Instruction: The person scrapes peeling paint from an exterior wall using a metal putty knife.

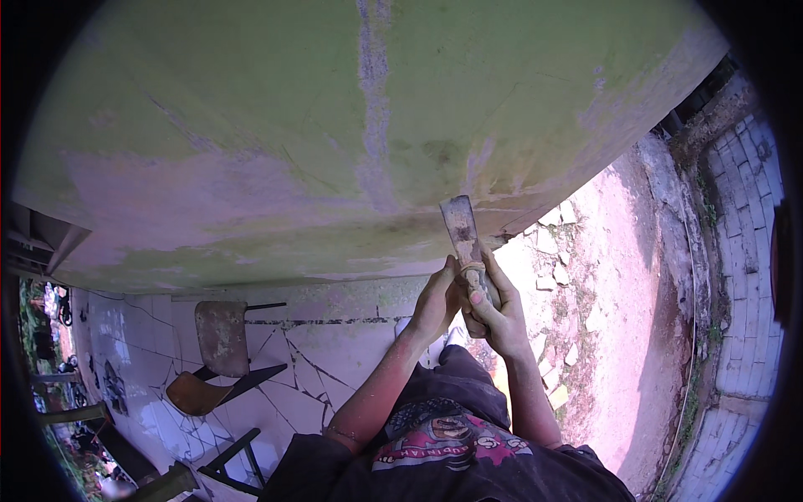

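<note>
A putty knife with a worn, stained metal blade points away from me, toward the green wall. My right hand is closed round its handle, thumb along the top. Beside it my left hand is closed against the same handle from the left; its fingers are mostly hidden behind the tool. A pale band is wrapped where blade and handle meet. Whether the blade tip touches the wall I cannot tell. Pale patches and a vertical pale strip break up the green paint.
At the left a chair with a worn backrest stands on cracked white tiles. Dark frame legs are at the lower left. To the right, broken stone pieces border a sunlit path, with a block wall beyond.
</note>
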Available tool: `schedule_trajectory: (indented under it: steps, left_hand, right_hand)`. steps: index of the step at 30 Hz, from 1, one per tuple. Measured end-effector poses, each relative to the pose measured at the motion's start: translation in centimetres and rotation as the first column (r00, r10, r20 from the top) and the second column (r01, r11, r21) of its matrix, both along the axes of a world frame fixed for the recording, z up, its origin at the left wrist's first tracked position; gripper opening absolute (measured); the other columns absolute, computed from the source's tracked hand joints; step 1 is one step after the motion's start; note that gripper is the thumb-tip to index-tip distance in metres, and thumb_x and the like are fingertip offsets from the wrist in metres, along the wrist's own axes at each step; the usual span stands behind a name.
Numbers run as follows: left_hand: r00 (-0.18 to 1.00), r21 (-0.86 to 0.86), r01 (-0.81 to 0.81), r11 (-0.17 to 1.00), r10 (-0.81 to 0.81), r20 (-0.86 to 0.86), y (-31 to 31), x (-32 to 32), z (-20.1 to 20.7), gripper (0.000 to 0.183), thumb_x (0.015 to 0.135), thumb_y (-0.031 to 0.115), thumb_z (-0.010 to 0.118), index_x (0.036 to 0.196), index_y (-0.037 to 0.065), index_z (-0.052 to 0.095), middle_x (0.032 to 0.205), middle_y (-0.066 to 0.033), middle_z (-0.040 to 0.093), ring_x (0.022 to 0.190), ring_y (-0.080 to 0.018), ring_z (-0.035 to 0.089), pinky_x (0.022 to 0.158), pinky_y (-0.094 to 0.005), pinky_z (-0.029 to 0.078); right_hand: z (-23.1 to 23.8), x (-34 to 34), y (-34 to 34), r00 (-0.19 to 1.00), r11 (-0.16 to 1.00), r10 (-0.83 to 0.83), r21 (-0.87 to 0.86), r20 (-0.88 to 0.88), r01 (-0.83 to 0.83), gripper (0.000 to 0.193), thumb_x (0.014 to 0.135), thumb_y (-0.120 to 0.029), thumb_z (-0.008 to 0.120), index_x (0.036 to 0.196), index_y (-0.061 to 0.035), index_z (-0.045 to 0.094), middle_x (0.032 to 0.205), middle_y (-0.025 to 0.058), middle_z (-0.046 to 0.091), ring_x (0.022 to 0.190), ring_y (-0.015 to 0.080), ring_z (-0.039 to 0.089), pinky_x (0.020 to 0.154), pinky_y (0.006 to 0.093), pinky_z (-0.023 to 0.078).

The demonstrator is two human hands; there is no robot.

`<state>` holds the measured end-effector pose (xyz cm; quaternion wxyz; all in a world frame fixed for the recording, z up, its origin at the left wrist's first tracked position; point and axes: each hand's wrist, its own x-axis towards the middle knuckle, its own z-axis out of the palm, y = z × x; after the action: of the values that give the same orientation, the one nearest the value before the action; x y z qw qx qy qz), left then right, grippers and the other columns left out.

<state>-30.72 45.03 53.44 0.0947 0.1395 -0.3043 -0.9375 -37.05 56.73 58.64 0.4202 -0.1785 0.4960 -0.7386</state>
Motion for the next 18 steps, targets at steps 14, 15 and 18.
schedule_trajectory:
  steps: [14, 15, 18]
  left_hand:
    - [0.982, -0.392, -0.023, 0.92, 0.095, 0.165, -2.7, 1.3, 4.4, 0.022, 0.096, 0.0, 0.042, 0.1, 0.0, 0.064, 0.078, -0.0022, 0.063, 0.068, -0.0068, 0.058, 0.059, -0.0222, 0.048]
    - [0.959, -0.447, -0.177, 0.877, 0.255, 0.121, -2.3, 1.2, 4.3, 0.021, 0.095, -0.002, 0.042, 0.099, -0.001, 0.063, 0.078, -0.0014, 0.062, 0.068, -0.0054, 0.056, 0.06, -0.0215, 0.046]
    - [0.91, -0.499, -0.308, 0.81, 0.403, 0.093, -2.0, 0.7, 4.1, 0.018, 0.096, -0.003, 0.041, 0.094, -0.001, 0.059, 0.079, 0.001, 0.057, 0.071, -0.0037, 0.052, 0.063, -0.0196, 0.043]
  right_hand:
    - [1.0, 1.4, -2.7, 0.978, 0.997, -0.007, 0.07, -0.207, 0.022, 0.075, 0.091, -0.011, 0.064, 0.152, -0.0033, 0.021, 0.093, 0.0066, 0.06, 0.068, 0.0107, 0.06, 0.059, 0.0235, 0.052]
    - [1.1, 1.6, -2.9, 0.968, 0.994, -0.02, 0.096, -0.248, 0.045, 0.07, 0.092, -0.01, 0.064, 0.15, -0.0017, 0.026, 0.096, 0.0067, 0.06, 0.071, 0.0106, 0.06, 0.06, 0.0237, 0.052]
    - [0.5, 1.6, -3.2, 0.97, 0.993, -0.014, 0.108, -0.245, 0.042, 0.064, 0.091, -0.01, 0.065, 0.146, 0.002, 0.034, 0.101, 0.0091, 0.061, 0.072, 0.0116, 0.062, 0.06, 0.0248, 0.053]
